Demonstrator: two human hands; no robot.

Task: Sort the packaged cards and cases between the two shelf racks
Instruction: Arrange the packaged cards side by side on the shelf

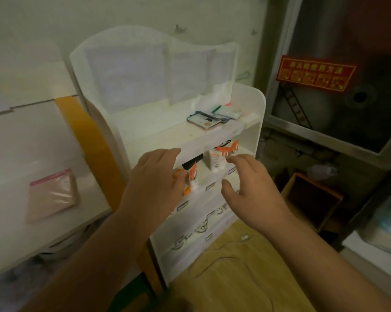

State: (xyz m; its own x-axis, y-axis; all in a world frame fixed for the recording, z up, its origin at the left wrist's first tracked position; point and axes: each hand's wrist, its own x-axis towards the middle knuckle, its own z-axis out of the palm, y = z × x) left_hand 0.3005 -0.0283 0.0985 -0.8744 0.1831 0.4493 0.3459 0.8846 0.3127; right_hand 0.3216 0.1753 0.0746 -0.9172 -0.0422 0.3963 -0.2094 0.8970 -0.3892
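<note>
The white shelf rack point(248, 131) stands in front of me. On its second shelf stand orange-and-white packaged cards: one group at the left point(193, 174), another at the right point(217, 161). My left hand point(154, 176) reaches to the left group, and its thumb pinches an orange-edged packaged card point(186, 190) against the fingers. My right hand point(246, 183) hovers with spread, relaxed fingers just in front of the right group and holds nothing. Flat cases and packets point(209, 120) lie on the top shelf. A second white rack point(43, 226) at the left carries a pink-topped zip bag point(52, 194).
Lower shelves of the middle rack hold small white items point(203, 226) and price labels. An orange panel point(95, 140) stands between the racks. A wooden box point(311, 199) sits on the floor at the right, below a metal cabinet with a red sign point(314, 74). Yellow flooring lies beneath.
</note>
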